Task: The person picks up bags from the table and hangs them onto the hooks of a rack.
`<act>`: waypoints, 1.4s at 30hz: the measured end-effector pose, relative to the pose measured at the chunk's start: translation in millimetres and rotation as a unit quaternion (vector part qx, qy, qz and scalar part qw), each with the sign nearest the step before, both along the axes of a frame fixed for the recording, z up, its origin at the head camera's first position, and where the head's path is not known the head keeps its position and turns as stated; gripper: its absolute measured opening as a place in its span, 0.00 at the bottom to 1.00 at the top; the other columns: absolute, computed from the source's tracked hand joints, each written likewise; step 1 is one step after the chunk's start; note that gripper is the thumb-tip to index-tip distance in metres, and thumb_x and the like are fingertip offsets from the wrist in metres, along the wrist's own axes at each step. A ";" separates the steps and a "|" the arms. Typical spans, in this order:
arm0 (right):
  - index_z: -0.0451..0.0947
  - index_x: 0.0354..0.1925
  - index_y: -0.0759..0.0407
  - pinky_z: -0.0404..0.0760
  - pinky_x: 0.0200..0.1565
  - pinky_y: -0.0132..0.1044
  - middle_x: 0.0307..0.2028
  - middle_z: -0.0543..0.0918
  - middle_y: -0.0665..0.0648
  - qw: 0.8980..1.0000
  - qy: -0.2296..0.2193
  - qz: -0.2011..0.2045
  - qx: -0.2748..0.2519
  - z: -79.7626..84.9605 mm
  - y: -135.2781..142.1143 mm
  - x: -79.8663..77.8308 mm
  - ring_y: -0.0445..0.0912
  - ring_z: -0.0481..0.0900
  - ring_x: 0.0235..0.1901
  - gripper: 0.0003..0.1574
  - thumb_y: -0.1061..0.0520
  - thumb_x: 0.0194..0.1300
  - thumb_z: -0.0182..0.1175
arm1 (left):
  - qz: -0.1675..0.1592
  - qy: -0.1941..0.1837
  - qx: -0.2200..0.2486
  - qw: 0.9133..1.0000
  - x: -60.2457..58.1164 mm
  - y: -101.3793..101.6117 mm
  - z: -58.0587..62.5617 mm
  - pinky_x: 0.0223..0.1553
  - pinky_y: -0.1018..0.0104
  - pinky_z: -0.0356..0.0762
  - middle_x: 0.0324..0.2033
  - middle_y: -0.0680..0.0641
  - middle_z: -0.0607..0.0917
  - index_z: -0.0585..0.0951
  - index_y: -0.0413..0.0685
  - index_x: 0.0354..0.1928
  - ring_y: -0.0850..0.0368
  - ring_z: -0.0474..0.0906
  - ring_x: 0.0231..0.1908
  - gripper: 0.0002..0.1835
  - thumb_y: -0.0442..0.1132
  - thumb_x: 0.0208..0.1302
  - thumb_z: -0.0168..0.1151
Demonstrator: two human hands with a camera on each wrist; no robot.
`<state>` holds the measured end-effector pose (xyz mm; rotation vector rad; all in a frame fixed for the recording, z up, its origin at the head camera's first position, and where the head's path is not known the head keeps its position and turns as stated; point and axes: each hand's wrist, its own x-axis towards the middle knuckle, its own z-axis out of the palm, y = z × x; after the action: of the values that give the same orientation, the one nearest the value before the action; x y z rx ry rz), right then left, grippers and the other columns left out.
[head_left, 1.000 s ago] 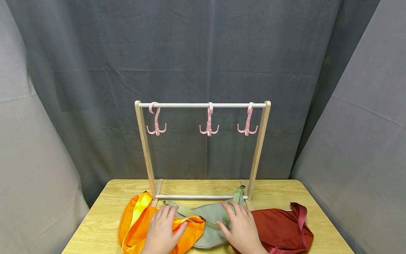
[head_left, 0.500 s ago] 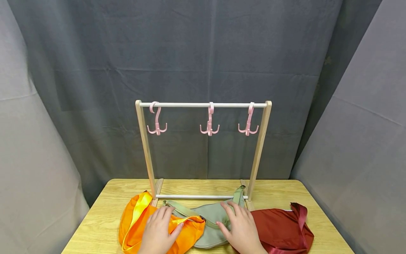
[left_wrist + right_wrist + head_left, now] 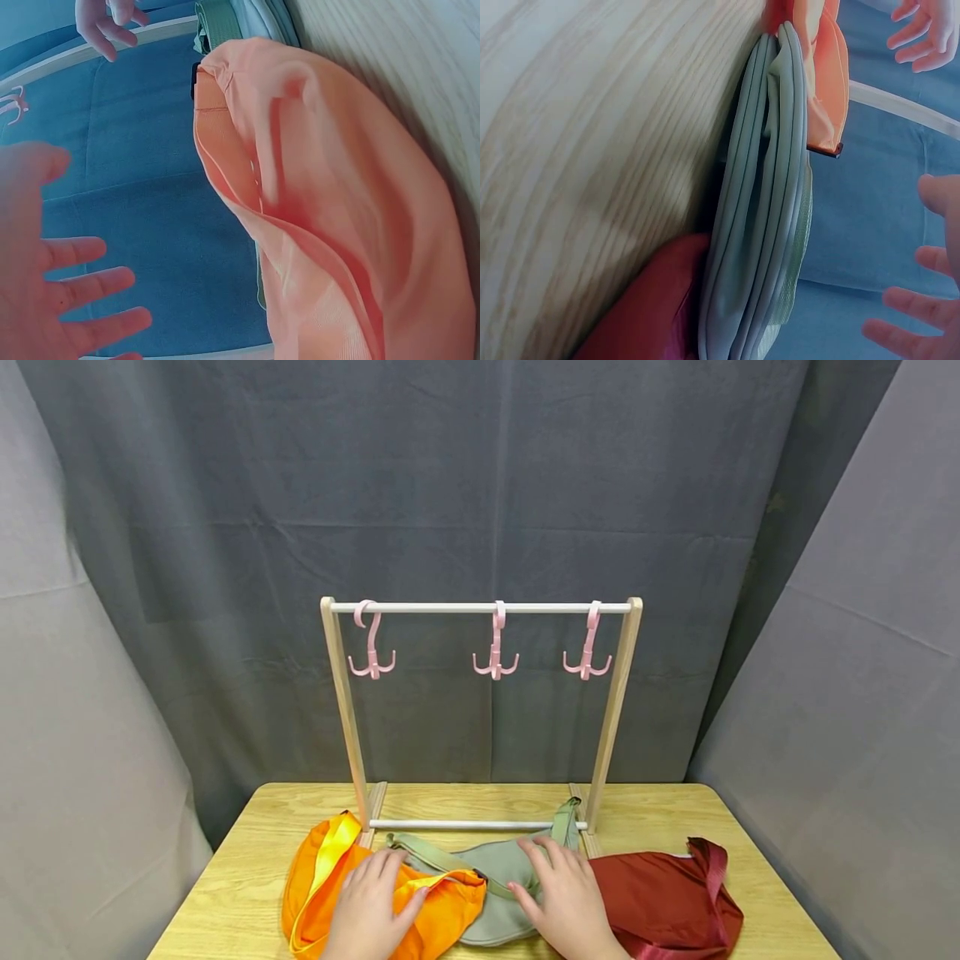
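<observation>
My left hand (image 3: 367, 906) hovers over an orange bag (image 3: 450, 914) with a yellow strap, fingers spread and relaxed. In the left wrist view a gap separates the hand (image 3: 30, 285) from the bag (image 3: 367, 172). My right hand (image 3: 566, 897), its fingers loosely spread, is above a grey-green bag (image 3: 495, 918) and near a dark red bag (image 3: 652, 893) on the right. The right wrist view shows that hand (image 3: 930, 300) apart from the grey-green bag (image 3: 761, 225). Part of the grey-green bag lies under the orange one.
Behind the bags stands a wooden rack (image 3: 341, 710) with white rails. Three pink hooks hang from its top rail: a left hook (image 3: 372, 652), a middle hook (image 3: 496, 652) and a right hook (image 3: 587, 652). Grey cloth (image 3: 420, 485) surrounds the wooden table (image 3: 217, 910).
My left hand has drifted slightly left and down over the orange bag. The right hand has barely shifted, and the bags and hooks stay where they were.
</observation>
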<state>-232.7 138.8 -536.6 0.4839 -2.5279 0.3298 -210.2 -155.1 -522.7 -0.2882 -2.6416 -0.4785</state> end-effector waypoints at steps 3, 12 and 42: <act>0.76 0.64 0.46 0.78 0.56 0.62 0.55 0.80 0.54 1.000 0.001 0.006 0.000 1.2 -3.3 -0.2 0.55 0.82 0.50 0.38 0.37 0.60 0.73 | 0.005 -0.019 -0.005 1.000 0.5 -3.0 -0.1 0.55 0.45 0.78 0.52 0.47 0.83 0.80 0.49 0.56 0.48 0.80 0.54 0.27 0.58 0.63 0.70; 0.76 0.65 0.46 0.78 0.58 0.59 0.56 0.80 0.54 1.000 -0.012 0.019 -0.011 5.7 -14.6 -0.9 0.54 0.81 0.53 0.38 0.36 0.62 0.71 | 0.026 -0.054 -0.009 0.998 4.1 -15.8 -4.6 0.54 0.44 0.78 0.50 0.48 0.83 0.81 0.48 0.57 0.46 0.80 0.52 0.29 0.58 0.62 0.71; 0.76 0.63 0.44 0.80 0.55 0.55 0.53 0.80 0.49 0.998 -0.003 0.064 -0.005 0.0 -45.8 -2.6 0.49 0.81 0.48 0.33 0.38 0.63 0.71 | 0.038 -0.112 -0.005 0.993 5.3 -41.0 -9.7 0.53 0.43 0.78 0.49 0.48 0.82 0.81 0.48 0.56 0.47 0.80 0.49 0.29 0.58 0.60 0.73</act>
<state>-235.2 92.9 -536.6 0.6446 -2.5059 0.3909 -204.9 -196.1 -532.3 -0.1440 -2.8623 -0.4985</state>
